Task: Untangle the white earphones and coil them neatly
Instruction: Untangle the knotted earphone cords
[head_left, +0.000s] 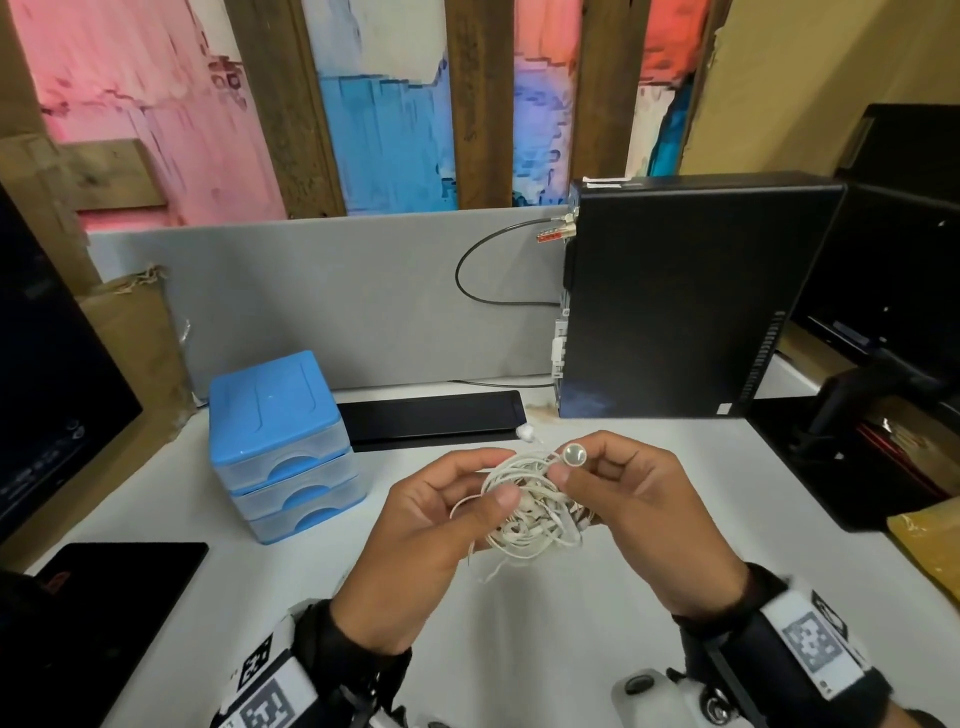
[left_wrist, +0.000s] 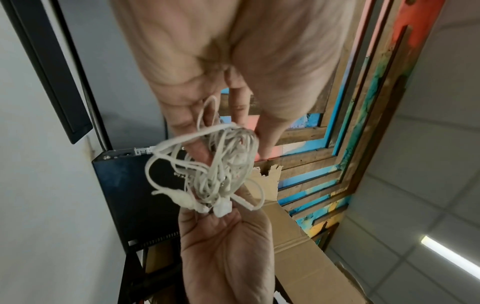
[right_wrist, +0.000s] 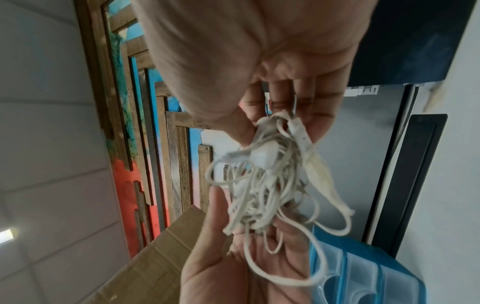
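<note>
White tangled earphone cable (head_left: 530, 506) bunched between our hands above the white desk (head_left: 291, 582) | left hand (head_left: 441, 525) cradles the clump, thumb on top | right hand (head_left: 639, 509) pinches the round earbud (head_left: 575, 456).

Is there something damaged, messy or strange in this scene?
Yes. The earphones are a knotted ball of white cable, held above the desk between the left hand and the right hand. One earbud sticks out at the top by the right thumb. Cable loops hang loose below. No damage is visible.
</note>
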